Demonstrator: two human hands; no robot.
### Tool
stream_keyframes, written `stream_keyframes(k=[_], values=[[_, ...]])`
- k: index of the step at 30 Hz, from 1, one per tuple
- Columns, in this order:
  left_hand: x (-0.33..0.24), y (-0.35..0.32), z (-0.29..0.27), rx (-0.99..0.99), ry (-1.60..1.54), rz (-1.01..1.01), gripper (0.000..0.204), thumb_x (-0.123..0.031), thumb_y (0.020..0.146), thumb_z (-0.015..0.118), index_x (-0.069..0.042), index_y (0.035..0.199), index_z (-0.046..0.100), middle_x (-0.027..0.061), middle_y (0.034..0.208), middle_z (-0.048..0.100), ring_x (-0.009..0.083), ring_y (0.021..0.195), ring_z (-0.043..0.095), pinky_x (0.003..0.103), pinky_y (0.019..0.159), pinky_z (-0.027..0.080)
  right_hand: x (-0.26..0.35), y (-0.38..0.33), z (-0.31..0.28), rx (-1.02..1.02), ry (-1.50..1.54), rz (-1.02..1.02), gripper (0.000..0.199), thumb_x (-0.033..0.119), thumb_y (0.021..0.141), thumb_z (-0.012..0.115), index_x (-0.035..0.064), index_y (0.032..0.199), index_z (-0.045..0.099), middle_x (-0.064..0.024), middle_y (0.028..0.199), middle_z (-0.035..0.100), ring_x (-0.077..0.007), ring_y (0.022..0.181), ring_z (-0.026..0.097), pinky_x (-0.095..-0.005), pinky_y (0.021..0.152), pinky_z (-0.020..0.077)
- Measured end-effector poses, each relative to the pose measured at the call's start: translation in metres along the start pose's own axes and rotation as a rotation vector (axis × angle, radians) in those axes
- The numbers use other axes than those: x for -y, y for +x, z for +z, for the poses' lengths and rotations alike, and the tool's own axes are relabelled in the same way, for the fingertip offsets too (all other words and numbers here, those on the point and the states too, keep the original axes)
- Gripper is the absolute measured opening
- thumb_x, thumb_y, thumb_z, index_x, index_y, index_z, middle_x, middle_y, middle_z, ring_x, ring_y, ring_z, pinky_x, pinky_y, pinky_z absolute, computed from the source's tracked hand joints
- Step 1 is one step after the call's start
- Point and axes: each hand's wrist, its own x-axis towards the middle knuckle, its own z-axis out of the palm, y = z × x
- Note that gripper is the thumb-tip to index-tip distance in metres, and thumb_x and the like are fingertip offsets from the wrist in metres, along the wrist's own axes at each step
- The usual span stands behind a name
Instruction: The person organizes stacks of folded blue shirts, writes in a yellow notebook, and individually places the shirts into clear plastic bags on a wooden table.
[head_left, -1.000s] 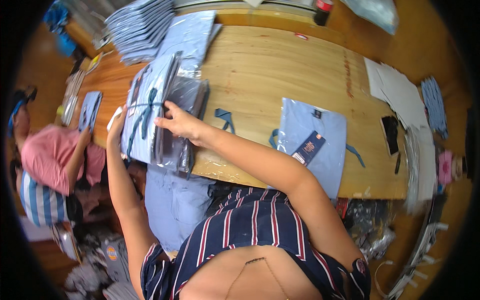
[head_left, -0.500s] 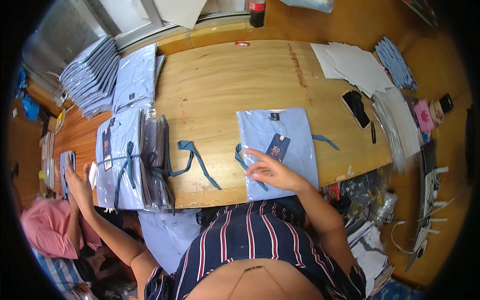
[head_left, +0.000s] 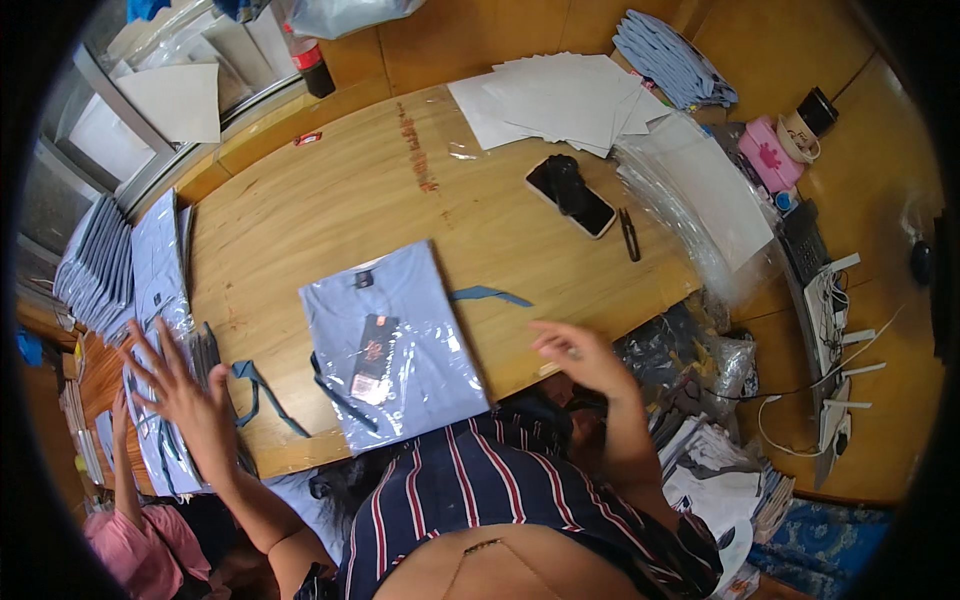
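Observation:
A folded light blue shirt (head_left: 415, 330) in a clear plastic bag lies flat on the table near its front edge. A dark hang tag (head_left: 375, 360) shows through the plastic. Teal cloth ties (head_left: 490, 294) stick out from beneath the bag. My left hand (head_left: 185, 400) is spread, palm down, over a tied pile of bagged blue shirts (head_left: 150, 445); whether it touches them I cannot tell. Right of the single shirt, my right hand (head_left: 588, 362) is held apart from it, index finger stretched out and the others loosely bent, nothing visibly gripped.
More bagged shirts (head_left: 95, 265) are stacked at the far left. White paper sheets (head_left: 560, 100), a phone (head_left: 595, 213), a dark thread snipper (head_left: 629, 236) and clear plastic bags (head_left: 690, 200) lie at the right. A bottle (head_left: 310, 65) stands behind. A person in pink (head_left: 140, 555) sits at the lower left.
The view has turned to the right. My right hand has moved off the bagged shirt to its right side. My left hand's fingers are spread wider, and it now overlaps the tied pile.

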Motion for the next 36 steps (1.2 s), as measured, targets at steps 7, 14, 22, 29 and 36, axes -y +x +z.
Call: stream_keyframes(k=[7, 14, 22, 29, 36], values=[[-0.185, -0.018, -0.011, 0.482, -0.406, 0.252, 0.079, -0.045, 0.063, 0.059, -0.014, 0.129, 0.028, 0.0117, 0.138, 0.010, 0.0327, 0.127, 0.002, 0.057, 0.095, 0.000, -0.028, -0.012, -0.145, -0.766, -0.575, 0.104, 0.024, 0.013, 0.079, 0.051, 0.0065, 0.102, 0.055, -0.0141, 0.082, 0.059, -0.0243, 0.074, 0.058, -0.0316, 0.066, 0.0441], [-0.281, -0.042, -0.027, 0.733, -0.624, 0.416, 0.074, -0.048, 0.066, 0.056, -0.023, 0.129, 0.026, 0.0120, 0.137, 0.012, 0.0340, 0.126, 0.005, 0.061, 0.091, -0.002, -0.056, 0.079, -0.232, -0.685, 0.056, -0.054, 0.031, 0.015, 0.081, 0.051, 0.0074, 0.112, 0.047, -0.0152, 0.094, 0.057, -0.0256, 0.086, 0.056, -0.0354, 0.070, 0.0436], [-0.294, -0.051, -0.020, 0.839, -0.574, 0.360, 0.076, -0.050, 0.067, 0.054, -0.022, 0.131, 0.023, 0.0112, 0.138, 0.010, 0.0333, 0.127, 0.003, 0.061, 0.090, -0.003, -0.025, 0.280, -0.266, -0.645, 0.720, 0.195, 0.072, 0.033, 0.067, 0.063, 0.0087, 0.125, 0.028, -0.0237, 0.124, 0.030, -0.0320, 0.112, 0.033, -0.0467, 0.085, 0.0325], [-0.285, -0.052, -0.017, 0.917, -0.525, 0.194, 0.080, -0.048, 0.064, 0.058, -0.021, 0.131, 0.022, 0.0109, 0.138, 0.006, 0.0330, 0.127, 0.000, 0.062, 0.091, 0.000, 0.005, 0.365, -0.230, -1.331, 0.361, 0.374, 0.072, 0.015, 0.061, 0.064, -0.0013, 0.121, 0.028, -0.0219, 0.117, 0.041, -0.0301, 0.105, 0.045, -0.0463, 0.088, 0.0346], [-0.287, -0.052, 0.000, 0.961, -0.563, 0.145, 0.079, -0.047, 0.066, 0.057, -0.020, 0.131, 0.023, 0.0097, 0.138, 0.008, 0.0315, 0.127, 0.001, 0.061, 0.092, 0.002, -0.015, 0.307, -0.172, -1.555, 0.767, 0.505, 0.057, 0.004, 0.063, 0.059, -0.0035, 0.115, 0.035, -0.0220, 0.112, 0.044, -0.0307, 0.096, 0.051, -0.0400, 0.076, 0.0467]])
